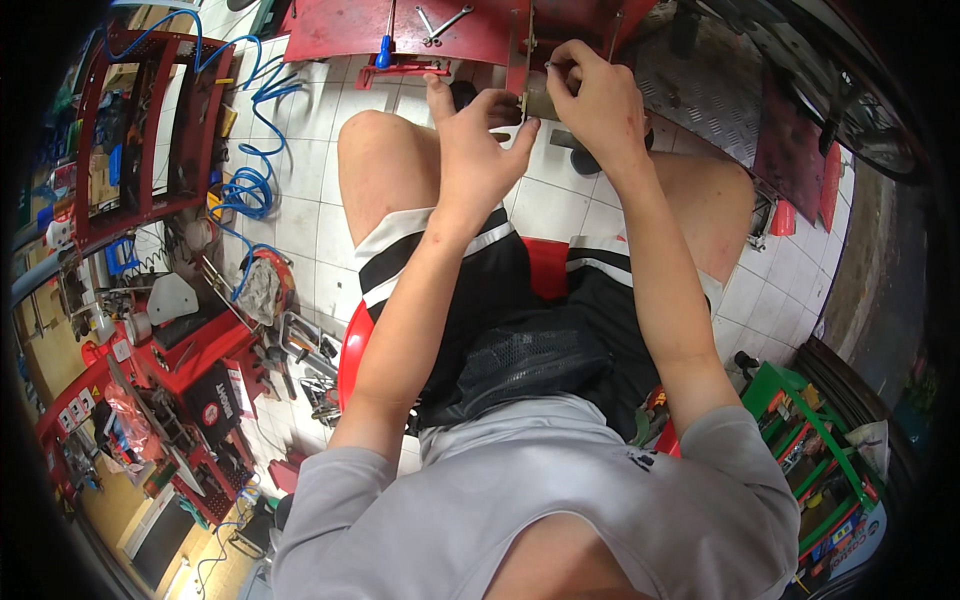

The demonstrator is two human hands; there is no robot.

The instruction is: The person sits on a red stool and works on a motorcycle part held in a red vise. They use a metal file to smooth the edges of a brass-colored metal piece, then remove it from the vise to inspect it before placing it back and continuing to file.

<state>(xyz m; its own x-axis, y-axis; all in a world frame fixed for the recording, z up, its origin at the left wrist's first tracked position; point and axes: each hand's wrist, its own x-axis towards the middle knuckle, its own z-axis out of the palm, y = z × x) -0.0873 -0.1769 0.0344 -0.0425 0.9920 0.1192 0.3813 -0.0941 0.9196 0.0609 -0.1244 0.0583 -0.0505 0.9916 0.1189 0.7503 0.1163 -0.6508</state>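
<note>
Apparently, left grip [480, 140] (half open) touches a metal bracket [527, 82].

White tiled floor [310, 180] is reflecting bright light, red metal rack [210, 130] is bowing near the rim, black corners are framing the view, far right is lying dim.

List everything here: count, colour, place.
Platform: one, red, top
Screwdriver: one, blue-handled, on platform
Wrenches: two, silver, on platform
Metal part: one, greyish, top centre
Treadplate: one, grey, upper right
Hose: one, blue, left
Shelf rack: one, red, upper left
Tool cart: one, red, lower left
Rack: one, green, lower right
Stool: one, red, beneath person
Tiles: many, white, floor
Clutter: uncounted, mixed colours, both sides
Shirt: one, grey, bottom
Shorts: one pair, mostly black, centre
Legs: two, bare, centre
Left hand: one, bare, beside metal part
Right hand: one, bare, beside metal part
</note>
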